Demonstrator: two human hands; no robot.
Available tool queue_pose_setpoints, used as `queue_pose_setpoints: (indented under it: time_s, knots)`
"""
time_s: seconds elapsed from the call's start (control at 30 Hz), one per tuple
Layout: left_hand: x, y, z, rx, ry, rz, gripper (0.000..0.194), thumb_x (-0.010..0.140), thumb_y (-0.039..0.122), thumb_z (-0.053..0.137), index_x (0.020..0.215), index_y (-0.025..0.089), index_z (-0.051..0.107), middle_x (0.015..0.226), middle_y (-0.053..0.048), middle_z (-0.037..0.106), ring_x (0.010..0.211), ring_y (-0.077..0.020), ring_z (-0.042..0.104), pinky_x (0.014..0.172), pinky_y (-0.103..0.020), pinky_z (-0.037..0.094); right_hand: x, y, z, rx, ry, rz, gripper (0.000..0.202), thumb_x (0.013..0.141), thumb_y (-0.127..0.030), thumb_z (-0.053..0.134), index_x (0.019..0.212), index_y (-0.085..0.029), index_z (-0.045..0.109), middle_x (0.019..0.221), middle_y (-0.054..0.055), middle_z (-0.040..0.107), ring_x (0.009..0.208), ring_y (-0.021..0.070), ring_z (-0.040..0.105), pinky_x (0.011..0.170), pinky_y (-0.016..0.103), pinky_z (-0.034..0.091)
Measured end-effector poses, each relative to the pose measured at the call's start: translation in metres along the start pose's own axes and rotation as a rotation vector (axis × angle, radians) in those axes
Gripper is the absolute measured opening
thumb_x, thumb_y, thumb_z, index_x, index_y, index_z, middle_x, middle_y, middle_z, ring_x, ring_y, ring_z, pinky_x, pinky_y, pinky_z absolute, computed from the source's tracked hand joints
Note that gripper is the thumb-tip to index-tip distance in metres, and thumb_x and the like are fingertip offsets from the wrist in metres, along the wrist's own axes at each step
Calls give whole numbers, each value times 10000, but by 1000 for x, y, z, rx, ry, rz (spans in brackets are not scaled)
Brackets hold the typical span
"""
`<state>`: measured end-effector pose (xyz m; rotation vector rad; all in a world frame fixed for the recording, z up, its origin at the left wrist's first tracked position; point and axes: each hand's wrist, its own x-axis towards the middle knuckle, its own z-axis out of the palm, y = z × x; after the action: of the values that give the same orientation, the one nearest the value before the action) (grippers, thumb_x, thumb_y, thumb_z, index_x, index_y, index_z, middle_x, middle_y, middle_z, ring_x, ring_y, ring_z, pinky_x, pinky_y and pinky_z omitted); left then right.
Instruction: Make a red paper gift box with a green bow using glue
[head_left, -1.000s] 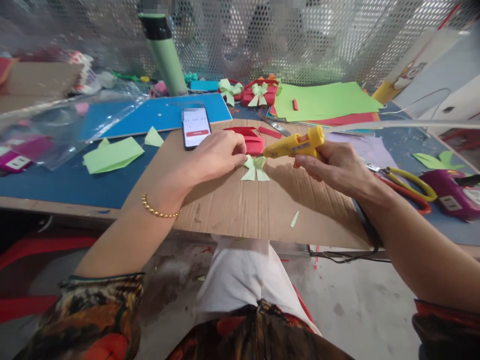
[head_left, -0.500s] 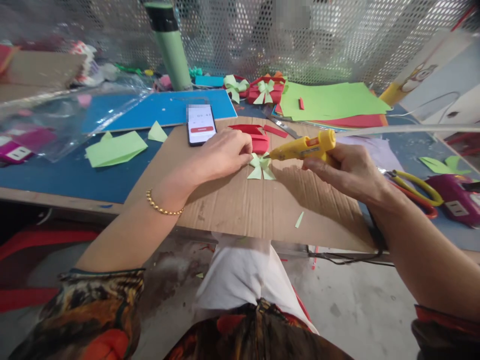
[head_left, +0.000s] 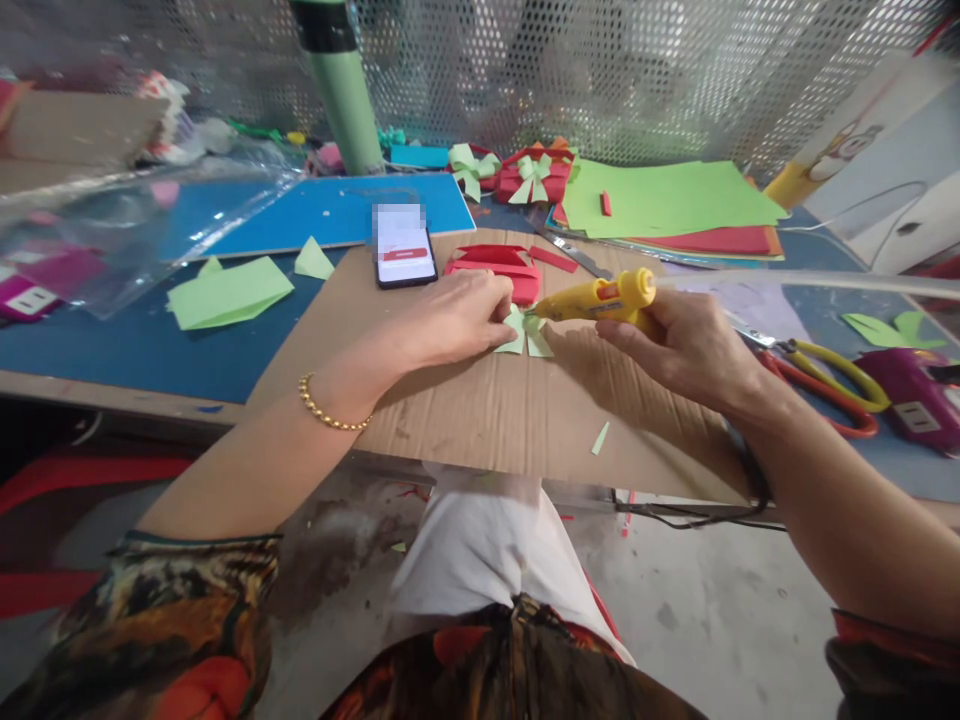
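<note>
My right hand is wrapped round a yellow glue gun, whose nozzle points left and touches or nearly touches the middle of a pale green paper bow. At the bow's left side, the fingers of my left hand are pinched on its edge and cover part of it. The bow lies on a brown cardboard sheet. Just behind it sits a small red paper box, partly hidden by my left hand.
A phone lies behind my left hand. Scissors and a purple tape dispenser are at the right. Farther back are a green bottle, a craft knife, green paper sheets and finished red boxes.
The glue gun and my right hand have shifted slightly left and tilted, bringing the nozzle onto the bow's middle. My left hand has moved slightly right over the bow.
</note>
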<state>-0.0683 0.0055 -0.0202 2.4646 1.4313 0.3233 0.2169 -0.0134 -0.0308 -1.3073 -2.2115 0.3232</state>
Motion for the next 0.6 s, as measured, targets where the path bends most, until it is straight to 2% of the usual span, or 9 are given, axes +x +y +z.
queue_pose_setpoints:
  time_s: [0.13, 0.33, 0.53, 0.6]
  knots:
    - [-1, 2, 0, -2, 12, -17, 76, 940, 238, 719, 946, 204, 652, 911, -51, 722, 828, -211, 627, 739, -353, 382, -1, 0, 0, -4, -11, -18, 555, 1012, -712, 625, 715, -255, 520, 608, -10, 375, 583, 147, 327, 608, 362, 246]
    - [-2, 3, -1, -10, -3, -22, 76, 947, 234, 705, 947, 211, 633, 931, -48, 717, 847, -211, 632, 756, -354, 396, -2, 4, -4, -29, -32, -18, 542, 1000, -684, 633, 704, -253, 493, 613, -8, 393, 577, 137, 336, 600, 355, 266]
    - [-2, 1, 0, -12, -7, -30, 67, 941, 258, 688, 958, 213, 642, 921, -50, 712, 832, -218, 635, 732, -364, 383, -4, -6, -5, 35, 51, 131, 483, 947, -720, 623, 775, -269, 612, 632, -4, 423, 571, 167, 392, 564, 342, 301]
    - [-3, 2, 0, -8, -6, -36, 64, 942, 264, 681, 967, 214, 650, 918, -52, 712, 833, -221, 636, 736, -366, 382, -3, -10, -4, 55, 62, 175, 478, 916, -730, 610, 772, -274, 601, 634, -6, 428, 574, 171, 390, 554, 341, 293]
